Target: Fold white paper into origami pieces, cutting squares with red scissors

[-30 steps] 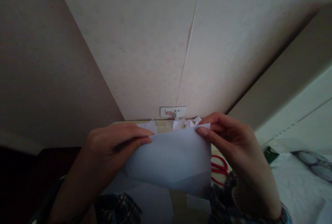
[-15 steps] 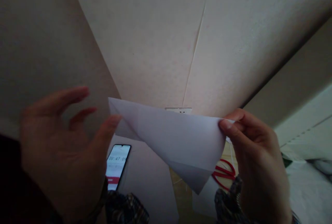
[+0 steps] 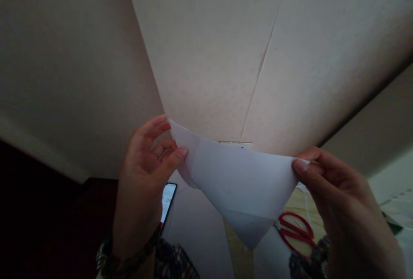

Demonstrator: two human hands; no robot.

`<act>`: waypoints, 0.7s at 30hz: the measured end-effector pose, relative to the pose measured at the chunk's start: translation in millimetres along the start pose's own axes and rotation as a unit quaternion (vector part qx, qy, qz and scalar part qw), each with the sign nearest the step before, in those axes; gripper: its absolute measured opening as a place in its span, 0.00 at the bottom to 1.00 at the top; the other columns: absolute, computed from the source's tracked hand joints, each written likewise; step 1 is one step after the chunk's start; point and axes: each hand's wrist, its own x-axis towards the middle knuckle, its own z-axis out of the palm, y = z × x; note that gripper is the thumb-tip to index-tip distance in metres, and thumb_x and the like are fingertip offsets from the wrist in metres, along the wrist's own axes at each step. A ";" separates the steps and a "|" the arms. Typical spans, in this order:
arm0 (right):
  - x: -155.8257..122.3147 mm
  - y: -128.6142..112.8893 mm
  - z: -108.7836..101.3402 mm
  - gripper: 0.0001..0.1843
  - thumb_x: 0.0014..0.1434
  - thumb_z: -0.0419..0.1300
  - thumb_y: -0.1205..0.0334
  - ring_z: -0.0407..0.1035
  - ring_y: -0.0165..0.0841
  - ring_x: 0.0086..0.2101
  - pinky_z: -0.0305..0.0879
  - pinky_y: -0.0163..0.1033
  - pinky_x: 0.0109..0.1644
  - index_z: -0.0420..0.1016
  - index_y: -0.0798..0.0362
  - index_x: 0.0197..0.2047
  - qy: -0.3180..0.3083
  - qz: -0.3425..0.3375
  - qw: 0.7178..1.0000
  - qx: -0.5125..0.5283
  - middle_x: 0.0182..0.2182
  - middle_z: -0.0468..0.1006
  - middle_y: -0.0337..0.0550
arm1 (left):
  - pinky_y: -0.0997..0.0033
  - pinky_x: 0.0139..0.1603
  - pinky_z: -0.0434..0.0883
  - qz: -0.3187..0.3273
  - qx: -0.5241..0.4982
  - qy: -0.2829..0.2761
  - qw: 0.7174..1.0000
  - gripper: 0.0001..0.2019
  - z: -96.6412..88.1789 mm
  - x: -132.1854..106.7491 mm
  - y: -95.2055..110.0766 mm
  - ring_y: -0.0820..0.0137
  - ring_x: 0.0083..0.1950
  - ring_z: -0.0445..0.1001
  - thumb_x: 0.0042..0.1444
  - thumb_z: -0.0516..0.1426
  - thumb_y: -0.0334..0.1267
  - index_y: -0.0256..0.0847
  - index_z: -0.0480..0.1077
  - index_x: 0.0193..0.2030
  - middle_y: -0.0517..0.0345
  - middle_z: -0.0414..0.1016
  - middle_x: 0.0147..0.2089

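Observation:
A folded sheet of white paper, roughly triangular with its point hanging down, is held up in front of me. My left hand has its thumb on the front of the paper's left corner, with the fingers curled at the edge and behind it. The right corner is pinched between thumb and fingers of my right hand. Faint crease lines cross the paper near its left end and lower tip.
Red-handled scissors lie on the table below the right hand. A phone showing a timer lies partly hidden behind my left hand, on a white surface. A wall socket peeks above the paper.
My left hand has come in from the left and closed on the paper's left corner. The paper now bows between both hands, and the view has shifted somewhat.

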 end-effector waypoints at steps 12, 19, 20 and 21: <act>2.7 -1.9 -8.2 0.15 0.52 0.64 0.49 0.60 0.28 0.23 0.52 0.32 0.26 0.70 0.50 0.24 0.055 -0.006 0.997 -0.045 0.19 0.68 0.35 | 0.82 0.24 0.66 0.001 0.049 0.034 0.998 0.04 -7.3 -5.8 5.9 0.76 0.28 0.68 0.45 0.66 0.36 0.47 0.76 0.28 0.66 0.69 0.24; 6.0 0.7 -13.5 0.12 0.50 0.65 0.52 0.61 0.29 0.24 0.52 0.32 0.27 0.72 0.49 0.25 0.055 0.010 0.997 -0.044 0.19 0.68 0.36 | 0.81 0.22 0.67 -0.029 0.000 -0.040 0.999 0.12 -8.4 -9.8 15.2 0.75 0.27 0.70 0.47 0.65 0.34 0.51 0.77 0.40 0.64 0.75 0.29; 6.4 0.4 -13.4 0.10 0.50 0.65 0.53 0.61 0.29 0.24 0.52 0.32 0.27 0.72 0.49 0.25 0.056 0.008 0.998 -0.039 0.19 0.68 0.36 | 0.82 0.22 0.66 -0.030 -0.004 -0.053 0.998 0.10 -8.8 -10.4 15.8 0.76 0.26 0.70 0.47 0.65 0.35 0.50 0.77 0.38 0.65 0.75 0.29; 6.8 0.2 -13.6 0.10 0.50 0.65 0.54 0.61 0.29 0.24 0.52 0.32 0.27 0.72 0.49 0.26 0.058 0.007 0.998 -0.037 0.19 0.68 0.36 | 0.82 0.22 0.67 -0.029 -0.005 -0.064 0.998 0.07 -9.2 -10.8 16.1 0.76 0.26 0.70 0.48 0.64 0.35 0.49 0.77 0.36 0.65 0.75 0.28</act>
